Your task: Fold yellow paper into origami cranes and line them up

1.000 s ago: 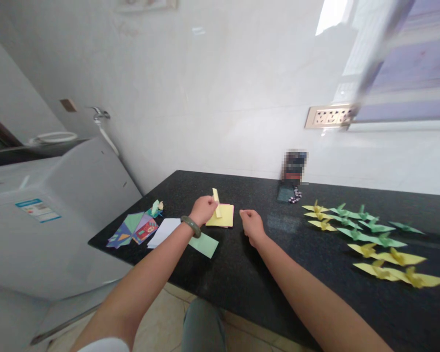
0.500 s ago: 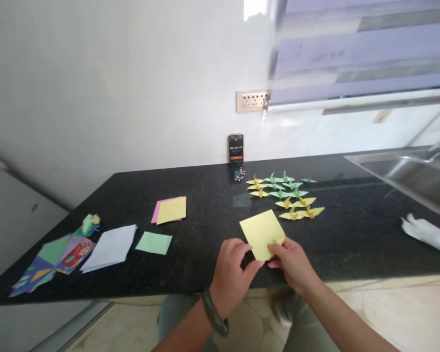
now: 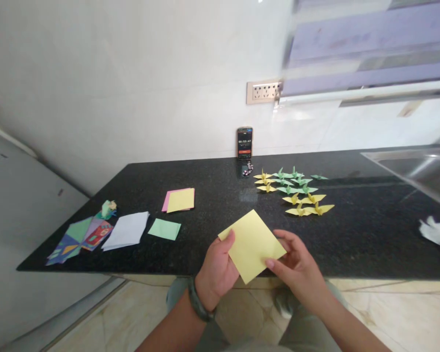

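Observation:
A square sheet of yellow paper (image 3: 253,247) is held in front of me over the counter's front edge, one corner toward me. My left hand (image 3: 220,261) grips its left corner, thumb on top and fingers beneath. At the right corner, my right hand (image 3: 297,266) pinches the sheet between thumb and fingers. Behind the sheet, to the right, stand several folded paper cranes: yellow cranes (image 3: 308,205) nearer me and green cranes (image 3: 293,182) farther back. A bangle circles my left wrist.
Left on the dark counter (image 3: 205,234) lie yellow and pink sheets (image 3: 181,200), green paper (image 3: 165,229), white paper (image 3: 126,231) and colourful papers (image 3: 78,239). A phone (image 3: 244,143) showing a timer leans on the wall. White tissue (image 3: 438,233) and a sink (image 3: 425,168) are at right.
The yellow sheet has been turned and brought closer to me. My left hand has moved from the near corner to the left corner, thumb now on top. My right hand remains on the sheet.

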`<state>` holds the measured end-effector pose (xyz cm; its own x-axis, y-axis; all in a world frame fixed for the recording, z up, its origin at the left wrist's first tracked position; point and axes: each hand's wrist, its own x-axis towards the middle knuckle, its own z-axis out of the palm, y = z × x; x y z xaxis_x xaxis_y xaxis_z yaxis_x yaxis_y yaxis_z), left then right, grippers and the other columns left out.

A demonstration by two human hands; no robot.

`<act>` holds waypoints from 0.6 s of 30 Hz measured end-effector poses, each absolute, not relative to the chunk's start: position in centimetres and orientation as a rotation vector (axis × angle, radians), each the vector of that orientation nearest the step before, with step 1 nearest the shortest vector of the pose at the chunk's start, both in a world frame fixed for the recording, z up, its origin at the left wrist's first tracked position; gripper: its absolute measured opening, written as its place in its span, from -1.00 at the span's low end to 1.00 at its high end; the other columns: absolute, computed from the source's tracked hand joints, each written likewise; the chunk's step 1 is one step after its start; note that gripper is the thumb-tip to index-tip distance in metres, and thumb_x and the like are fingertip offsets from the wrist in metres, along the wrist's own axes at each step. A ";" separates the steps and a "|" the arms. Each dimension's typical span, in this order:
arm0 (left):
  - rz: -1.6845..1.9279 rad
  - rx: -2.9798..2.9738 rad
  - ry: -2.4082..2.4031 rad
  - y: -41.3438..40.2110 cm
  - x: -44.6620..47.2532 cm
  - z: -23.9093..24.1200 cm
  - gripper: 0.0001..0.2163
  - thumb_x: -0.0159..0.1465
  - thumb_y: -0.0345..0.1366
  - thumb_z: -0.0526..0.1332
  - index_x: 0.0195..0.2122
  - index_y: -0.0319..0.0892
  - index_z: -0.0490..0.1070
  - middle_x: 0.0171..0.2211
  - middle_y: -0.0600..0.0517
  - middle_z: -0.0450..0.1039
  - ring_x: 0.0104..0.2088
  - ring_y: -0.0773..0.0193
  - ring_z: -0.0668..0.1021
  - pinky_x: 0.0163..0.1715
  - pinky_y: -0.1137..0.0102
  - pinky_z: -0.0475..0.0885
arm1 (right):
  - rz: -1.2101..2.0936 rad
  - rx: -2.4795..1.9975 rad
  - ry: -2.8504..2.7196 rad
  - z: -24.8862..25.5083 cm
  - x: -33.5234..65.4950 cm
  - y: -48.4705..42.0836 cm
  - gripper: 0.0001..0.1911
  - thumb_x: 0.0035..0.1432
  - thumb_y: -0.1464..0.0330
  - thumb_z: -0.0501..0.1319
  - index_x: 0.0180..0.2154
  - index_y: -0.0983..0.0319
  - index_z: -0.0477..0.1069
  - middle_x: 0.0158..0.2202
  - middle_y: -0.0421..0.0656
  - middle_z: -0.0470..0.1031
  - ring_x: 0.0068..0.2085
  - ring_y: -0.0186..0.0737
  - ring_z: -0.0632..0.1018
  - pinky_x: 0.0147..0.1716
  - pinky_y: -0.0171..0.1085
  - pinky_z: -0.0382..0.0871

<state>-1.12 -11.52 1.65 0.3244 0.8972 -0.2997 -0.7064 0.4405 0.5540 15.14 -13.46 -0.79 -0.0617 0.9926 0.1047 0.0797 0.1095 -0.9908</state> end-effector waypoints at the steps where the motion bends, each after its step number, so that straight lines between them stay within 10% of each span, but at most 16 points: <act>1: 1.063 0.348 0.621 -11.4 -1.5 1.9 -0.62 0.21 -0.22 0.07 0.01 -0.30 0.29 -0.08 -0.20 0.44 0.00 0.02 0.42 0.04 0.12 0.22 | 0.914 -1.162 -1.500 -0.7 15.8 -13.4 -0.34 -0.07 0.29 0.29 0.07 0.15 0.11 -0.07 -0.02 0.37 -0.16 -0.15 0.46 -0.35 -0.24 0.44; 7: 0.885 0.417 0.527 -11.4 -2.3 3.0 -0.67 0.19 -0.32 0.10 -0.03 -0.32 0.34 -0.12 -0.22 0.46 -0.05 0.01 0.46 0.02 0.10 0.24 | -0.031 -0.907 -2.247 1.2 19.5 -13.5 -0.56 0.01 0.50 0.17 -0.07 0.00 0.38 0.13 -0.09 0.15 0.12 0.01 0.21 -0.05 -0.02 0.25; 18: 0.830 0.623 0.531 -12.2 -2.1 4.4 -0.57 0.18 -0.04 0.08 -0.12 -0.30 0.41 -0.06 -0.23 0.41 -0.09 0.05 0.46 -0.22 0.20 0.42 | 0.438 -1.235 -1.754 3.7 16.9 -12.8 -0.87 0.08 0.30 0.15 -0.43 0.21 0.40 -0.11 -0.04 0.38 -0.09 -0.14 0.42 -0.13 -0.19 0.31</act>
<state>-2.05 -12.20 4.37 0.5673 0.8018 -0.1880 -0.5071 0.5199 0.6874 16.91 -12.76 3.67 -0.0778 0.8770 0.4742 0.5508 0.4343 -0.7127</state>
